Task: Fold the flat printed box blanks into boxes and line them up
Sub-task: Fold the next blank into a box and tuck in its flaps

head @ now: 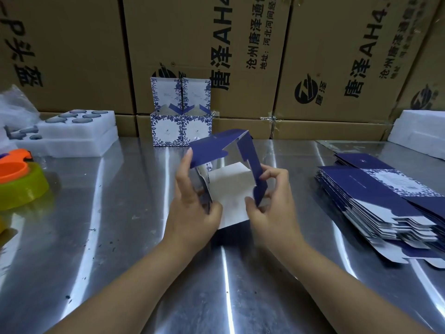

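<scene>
A half-opened box blank (228, 189), dark blue outside and white inside, stands on the steel table (120, 237) in the middle. My left hand (192, 203) grips its left wall, with the fingers reaching up to a blue flap. My right hand (272, 196) pinches the blue flap on the right side. Two folded boxes (181, 127) with blue floral print stand side by side at the back, lids upright. A stack of flat blanks (385, 201) lies to the right.
White foam trays (72, 133) sit at the back left, another foam block (423, 131) at the back right. A yellow-green and orange tape roll (21, 184) lies at the left edge. Large brown cartons (240, 56) wall off the back.
</scene>
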